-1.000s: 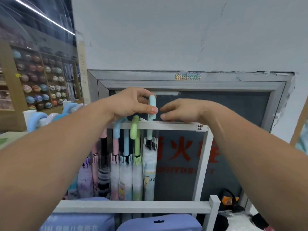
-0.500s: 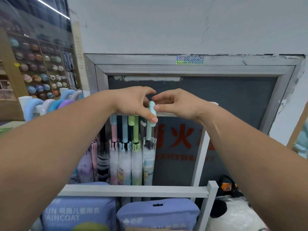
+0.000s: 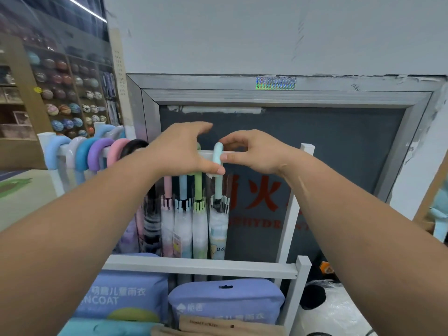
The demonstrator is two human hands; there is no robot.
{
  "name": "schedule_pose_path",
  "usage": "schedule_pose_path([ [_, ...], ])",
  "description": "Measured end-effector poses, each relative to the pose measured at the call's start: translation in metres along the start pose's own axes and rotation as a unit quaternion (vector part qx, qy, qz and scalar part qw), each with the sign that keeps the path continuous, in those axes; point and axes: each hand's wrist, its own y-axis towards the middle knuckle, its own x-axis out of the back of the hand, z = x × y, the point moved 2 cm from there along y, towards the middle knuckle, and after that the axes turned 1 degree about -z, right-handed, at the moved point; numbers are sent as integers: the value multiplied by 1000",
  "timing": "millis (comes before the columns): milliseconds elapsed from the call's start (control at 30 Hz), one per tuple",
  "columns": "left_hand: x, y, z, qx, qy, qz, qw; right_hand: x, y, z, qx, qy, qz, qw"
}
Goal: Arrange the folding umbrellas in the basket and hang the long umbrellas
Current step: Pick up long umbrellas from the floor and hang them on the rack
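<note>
A long umbrella with a mint-blue hooked handle hangs on the white top rail of the rack. My right hand pinches the top of that hook between thumb and fingers. My left hand lies against the hook's left side, its thumb tip touching the hook's lower end. Left of it hang three long umbrellas with pink, blue and green handles; their hooks are hidden behind my left hand. No basket or folding umbrellas show.
More curved handles in blue, purple, pink and black sit on a rail at left. Purple raincoat packs fill the shelf under the white lower crossbar. A grey framed panel stands behind, shelves of balls far left.
The mint-handled umbrella went from held above the rail to hooked over it. My right hand closed onto the hook's top. The camera tilted down and moved in.
</note>
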Motion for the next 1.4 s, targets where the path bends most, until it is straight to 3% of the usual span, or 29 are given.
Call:
schedule_pose_path([
  [167, -17, -48, -21, 2, -12, -165, 986, 4, -25, 1, 43, 26, -135, 990],
  [267, -39, -81, -33, -6, 16, -210, 978, 11, -68, -4, 45, -21, -214, 976],
  [367, -65, -109, -49, -3, 50, -213, 976, 11, -126, -20, 29, -77, -234, 969],
  [633, -133, -161, -106, -76, 1, -109, 991, -20, -301, -66, -105, -223, -208, 947],
  [900, -216, -222, -165, -168, -71, 74, 981, -85, -482, -68, -356, -246, -179, 883],
  [1133, -272, -289, -268, -268, -64, 183, 944, -109, -651, -67, -557, -216, -118, 793],
  [1400, -383, -386, -405, -310, -25, 283, 907, -115, -837, -114, -645, -127, -94, 747],
])
